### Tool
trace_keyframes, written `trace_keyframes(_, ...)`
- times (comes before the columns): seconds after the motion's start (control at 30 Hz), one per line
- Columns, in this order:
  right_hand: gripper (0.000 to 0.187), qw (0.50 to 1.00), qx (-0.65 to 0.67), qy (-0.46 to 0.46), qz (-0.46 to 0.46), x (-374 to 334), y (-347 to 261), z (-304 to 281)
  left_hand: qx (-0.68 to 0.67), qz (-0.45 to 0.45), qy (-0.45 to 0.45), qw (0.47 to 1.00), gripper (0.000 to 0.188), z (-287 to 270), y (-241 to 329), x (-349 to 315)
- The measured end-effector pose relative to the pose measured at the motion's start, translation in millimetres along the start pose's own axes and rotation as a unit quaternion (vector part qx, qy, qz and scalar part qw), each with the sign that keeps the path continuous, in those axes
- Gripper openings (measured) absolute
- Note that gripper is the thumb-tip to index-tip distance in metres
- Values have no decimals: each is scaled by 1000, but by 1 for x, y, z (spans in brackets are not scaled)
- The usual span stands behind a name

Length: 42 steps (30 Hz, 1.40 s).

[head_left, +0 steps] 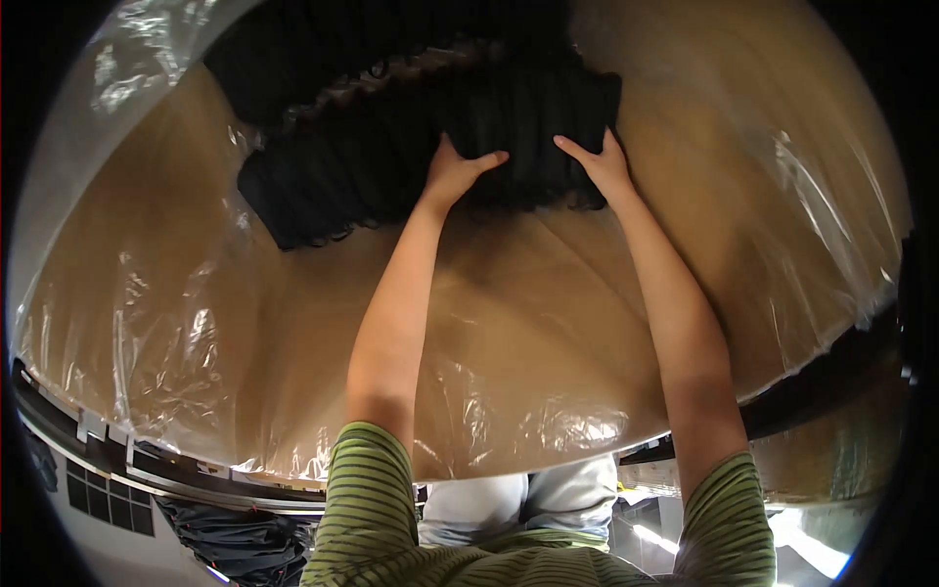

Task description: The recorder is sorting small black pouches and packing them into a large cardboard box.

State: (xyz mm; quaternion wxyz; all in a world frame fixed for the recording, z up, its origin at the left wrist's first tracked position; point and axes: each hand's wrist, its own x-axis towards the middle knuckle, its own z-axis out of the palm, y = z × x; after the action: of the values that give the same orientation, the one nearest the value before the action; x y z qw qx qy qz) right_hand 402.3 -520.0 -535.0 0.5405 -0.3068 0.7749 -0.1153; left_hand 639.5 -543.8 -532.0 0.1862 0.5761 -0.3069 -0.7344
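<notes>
A long row of black folded cloth bundles point(337, 186), packed side by side, lies at the far side of a large plastic-lined cardboard surface. My left hand point(458, 174) is at the middle of the row, its thumb pointing right across the cloth and its other fingers partly sunk between bundles. At the row's right end is my right hand point(599, 168), thumb pointing left, fingers around the outer side. Between them the two hands grip the end section of the row. The fingertips are mostly hidden in the dark cloth.
Behind it runs a second row of black cloth point(303, 59), with a narrow gap between them. Clear plastic film point(186, 333) covers the brown cardboard point(548, 323) and wrinkles at the sides. A dark pile point(235, 538) sits beyond the near edge at lower left.
</notes>
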Motion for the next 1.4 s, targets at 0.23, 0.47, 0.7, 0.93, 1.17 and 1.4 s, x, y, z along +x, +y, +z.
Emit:
trace_keyframes(0.23, 86, 978, -95, 167, -80, 0, 3, 47, 173, 74, 235, 954, 87, -14, -14, -16)
trace_keyframes(0.47, 60, 938, -119, 280, -163, 21, -5, 50, 573, 307, 90, 754, 56, 0, -6, -6)
trace_keyframes(0.7, 61, 906, -181, 338, -178, 41, 7, 69, 682, 314, 34, 659, 59, -18, -42, 20)
trace_keyframes(0.93, 59, 947, -95, 248, -182, 19, -12, 35, 624, 333, -76, 703, 66, 45, -29, 5)
trace_keyframes(1.17, 49, 948, -121, 244, -162, -47, -66, 25, 723, 250, -58, 641, 68, 58, -13, -28)
trace_keyframes(1.4, 27, 974, 220, -36, 34, -203, -140, -14, 595, 12, -182, 783, 53, 68, 129, -188)
